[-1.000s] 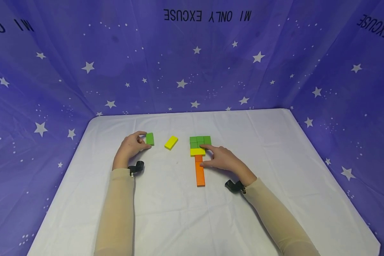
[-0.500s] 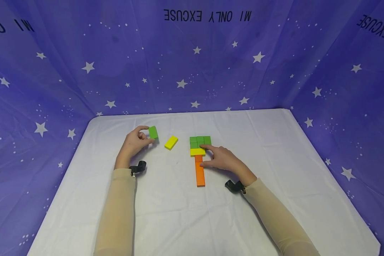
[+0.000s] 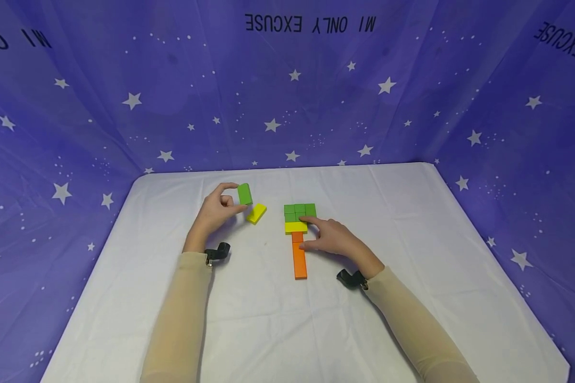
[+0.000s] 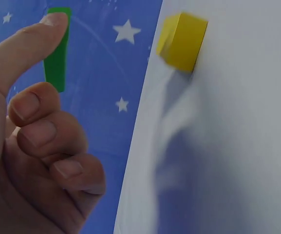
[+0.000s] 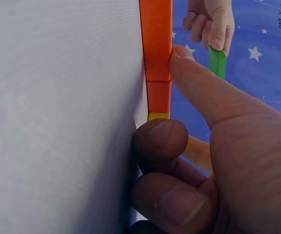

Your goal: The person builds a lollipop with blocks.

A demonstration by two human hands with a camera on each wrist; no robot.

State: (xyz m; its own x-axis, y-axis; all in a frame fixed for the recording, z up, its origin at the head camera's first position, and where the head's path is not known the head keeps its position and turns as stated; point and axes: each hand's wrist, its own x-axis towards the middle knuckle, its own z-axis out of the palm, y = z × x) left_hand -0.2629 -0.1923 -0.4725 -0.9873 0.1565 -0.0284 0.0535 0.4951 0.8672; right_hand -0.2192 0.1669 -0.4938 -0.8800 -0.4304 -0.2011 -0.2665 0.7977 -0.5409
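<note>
My left hand (image 3: pixel 215 211) pinches a green block (image 3: pixel 245 194) between thumb and fingertips, raised above the table. Just below it lies a loose yellow block (image 3: pixel 260 211), tilted on the cloth. In the left wrist view the green block (image 4: pixel 56 66) is seen edge-on, partly behind the thumb. My right hand (image 3: pixel 339 239) touches a flat block arrangement: its index fingertip is on the green blocks (image 3: pixel 290 209), its thumb on the long orange block (image 3: pixel 300 263). Between these lie a yellow block (image 3: pixel 294 227) and a short orange block (image 3: pixel 297 236). The right wrist view shows the thumb against the orange block (image 5: pixel 157 44).
A white cloth (image 3: pixel 268 330) covers the table. Behind and at both sides hangs a purple star-patterned curtain (image 3: pixel 230 106), close to the table's far edge. A small black camera (image 3: pixel 219 251) is strapped to the left wrist, another black camera (image 3: pixel 350 279) to the right.
My left hand has lifted the green block off the table and carried it right and farther away, over beside the loose yellow block. The right hand and the arrangement stay put.
</note>
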